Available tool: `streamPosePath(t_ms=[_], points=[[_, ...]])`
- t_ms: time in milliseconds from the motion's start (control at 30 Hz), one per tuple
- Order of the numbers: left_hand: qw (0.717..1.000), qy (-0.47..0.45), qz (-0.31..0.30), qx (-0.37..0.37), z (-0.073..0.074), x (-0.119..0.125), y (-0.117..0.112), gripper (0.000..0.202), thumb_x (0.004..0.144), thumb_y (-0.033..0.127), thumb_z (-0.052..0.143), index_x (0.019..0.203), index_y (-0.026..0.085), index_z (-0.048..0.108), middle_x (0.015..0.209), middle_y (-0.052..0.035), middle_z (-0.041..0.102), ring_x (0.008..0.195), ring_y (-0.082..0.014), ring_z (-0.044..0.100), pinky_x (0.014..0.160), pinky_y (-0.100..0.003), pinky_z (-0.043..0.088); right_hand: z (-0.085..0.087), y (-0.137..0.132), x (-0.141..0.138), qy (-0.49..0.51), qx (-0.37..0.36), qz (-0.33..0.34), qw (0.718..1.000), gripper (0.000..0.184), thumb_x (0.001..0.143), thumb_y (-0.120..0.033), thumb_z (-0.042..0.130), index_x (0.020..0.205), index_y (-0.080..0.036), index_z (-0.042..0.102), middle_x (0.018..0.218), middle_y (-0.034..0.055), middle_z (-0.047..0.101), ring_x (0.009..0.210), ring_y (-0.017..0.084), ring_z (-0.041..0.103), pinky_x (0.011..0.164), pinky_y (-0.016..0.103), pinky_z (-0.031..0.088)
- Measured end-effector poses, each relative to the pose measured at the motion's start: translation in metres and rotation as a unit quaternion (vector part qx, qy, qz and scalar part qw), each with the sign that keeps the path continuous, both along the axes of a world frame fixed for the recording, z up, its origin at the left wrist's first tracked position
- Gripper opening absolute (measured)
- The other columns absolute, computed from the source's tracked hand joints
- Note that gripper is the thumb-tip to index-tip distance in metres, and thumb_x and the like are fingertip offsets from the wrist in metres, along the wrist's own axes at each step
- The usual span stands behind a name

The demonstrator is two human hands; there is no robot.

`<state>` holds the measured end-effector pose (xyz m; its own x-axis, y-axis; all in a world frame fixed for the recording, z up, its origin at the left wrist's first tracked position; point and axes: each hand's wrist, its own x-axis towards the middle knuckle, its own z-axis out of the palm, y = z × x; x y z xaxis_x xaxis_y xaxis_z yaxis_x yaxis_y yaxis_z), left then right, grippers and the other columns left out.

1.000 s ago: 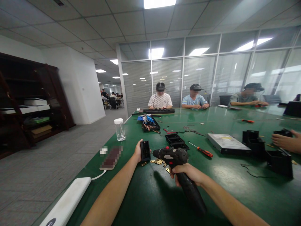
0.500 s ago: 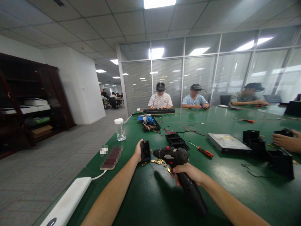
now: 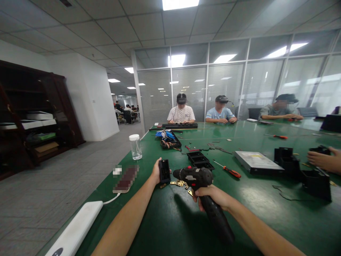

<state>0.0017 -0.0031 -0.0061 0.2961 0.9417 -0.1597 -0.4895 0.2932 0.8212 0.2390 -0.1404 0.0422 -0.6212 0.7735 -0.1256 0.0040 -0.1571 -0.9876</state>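
Observation:
My left hand [image 3: 156,173] is closed around a small black plastic box [image 3: 164,171], held tilted up with its hollow side towards me. In my right hand [image 3: 210,195] is a black cordless drill [image 3: 198,176], gripped by its handle, with the chuck pointing left at the box. A gap appears to lie between the chuck and the box. Several small brass plates [image 3: 180,183] with holes lie on the table beneath the two. Behind the drill stands a black compartmented plastic tray [image 3: 197,157].
On the green table [image 3: 149,227], an orange-handled screwdriver [image 3: 230,171] and a disc drive [image 3: 257,161] lie to the right. A lidded jar [image 3: 136,147], a phone [image 3: 126,179] and a white power strip [image 3: 77,227] line the left. Another person's hand [image 3: 325,160] holds a black part.

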Motion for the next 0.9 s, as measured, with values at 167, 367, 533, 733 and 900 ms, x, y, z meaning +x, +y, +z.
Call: streamPosePath(t_ms=[167,367,533,733,900], points=[[1.0,-0.004,-0.001,-0.005,0.0015,0.0008,-0.0022,0.045,0.061,0.055,0.034,0.065,0.012,0.049,0.053,-0.0071,0.055,0.054,-0.0215,0.055,0.05,-0.032,0.04,-0.0014,0.0006,0.0008,-0.014,-0.002,0.0,1.0,0.021,0.061,-0.028,0.044,0.067,-0.009,0.05,0.053,0.0033,0.054,0.044,0.013,0.051,0.042,0.023,0.037],[1.0,-0.008,0.007,-0.014,0.0039,0.0017,-0.0039,0.045,0.062,0.054,0.034,0.065,0.012,0.049,0.051,-0.0067,0.054,0.052,-0.0211,0.054,0.048,-0.031,0.04,-0.0016,0.001,0.0014,-0.033,-0.002,0.006,0.999,0.023,0.062,-0.029,0.042,0.066,-0.008,0.052,0.047,0.004,0.054,0.041,0.013,0.05,0.041,0.023,0.036],[1.0,-0.015,0.003,-0.013,0.0044,0.0018,-0.0048,0.044,0.062,0.054,0.034,0.063,0.012,0.049,0.052,-0.007,0.054,0.053,-0.0212,0.054,0.049,-0.032,0.04,0.0007,0.0001,0.0006,-0.019,-0.008,0.001,1.0,0.019,0.061,-0.028,0.045,0.066,-0.01,0.05,0.051,0.0031,0.054,0.043,0.013,0.051,0.04,0.023,0.037],[1.0,-0.011,0.009,-0.002,-0.0001,0.0009,-0.0009,0.045,0.061,0.054,0.034,0.065,0.012,0.049,0.053,-0.007,0.054,0.053,-0.0215,0.054,0.05,-0.033,0.04,0.0014,0.0002,0.0006,-0.009,-0.009,-0.003,1.0,0.017,0.061,-0.027,0.046,0.065,-0.01,0.049,0.056,0.0029,0.054,0.044,0.013,0.051,0.04,0.023,0.037],[1.0,-0.003,-0.003,0.005,-0.0015,0.0,0.0007,0.047,0.061,0.056,0.034,0.065,0.012,0.05,0.055,-0.0081,0.055,0.053,-0.0215,0.054,0.05,-0.033,0.04,0.0001,0.0009,0.0019,-0.021,-0.006,0.001,1.0,0.02,0.061,-0.028,0.044,0.067,-0.009,0.05,0.052,0.0031,0.054,0.043,0.013,0.051,0.04,0.023,0.037]])
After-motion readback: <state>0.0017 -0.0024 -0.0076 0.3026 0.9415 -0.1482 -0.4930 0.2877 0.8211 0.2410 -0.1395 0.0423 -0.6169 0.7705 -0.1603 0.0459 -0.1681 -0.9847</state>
